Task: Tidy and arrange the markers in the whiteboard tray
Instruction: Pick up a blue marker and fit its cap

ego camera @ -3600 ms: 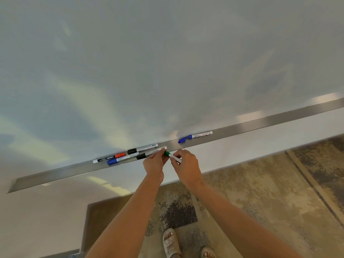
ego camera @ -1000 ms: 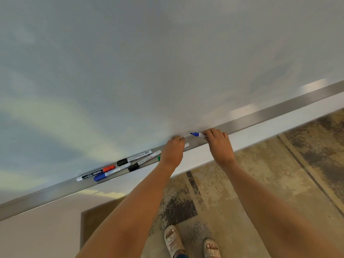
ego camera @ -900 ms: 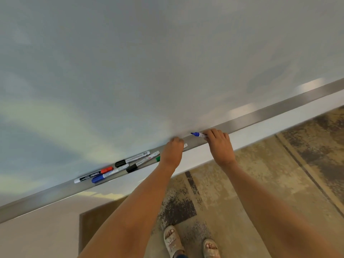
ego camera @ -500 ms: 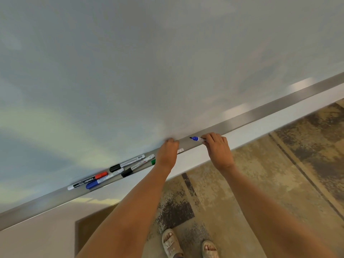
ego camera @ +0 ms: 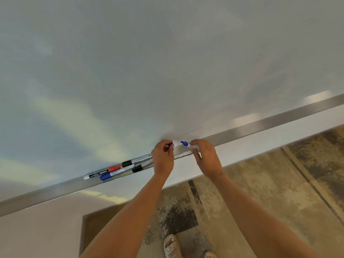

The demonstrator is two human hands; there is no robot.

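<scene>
The steel whiteboard tray [ego camera: 260, 125] runs slantwise under the whiteboard [ego camera: 167, 62]. My right hand [ego camera: 206, 159] holds a blue marker [ego camera: 187, 144] just above the tray, its uncapped tip pointing left. My left hand [ego camera: 162, 161] pinches a small blue piece [ego camera: 170, 144], apparently the cap, a short gap from that tip. In the tray to the left lie a red-capped marker [ego camera: 101, 172], a blue-capped marker [ego camera: 115, 173] and two black-capped markers [ego camera: 136, 162] [ego camera: 139, 167]. A white marker barrel [ego camera: 182, 155] shows between my hands; its cap end is hidden.
Below the tray is a white wall band [ego camera: 260, 142], then patterned brown carpet [ego camera: 260, 192]. My sandalled feet [ego camera: 172, 245] stand close to the wall. The tray's right stretch holds nothing.
My left hand has lifted off the marker lying in the tray and now holds a blue piece by the blue marker's tip. My right hand has raised the blue marker slightly.
</scene>
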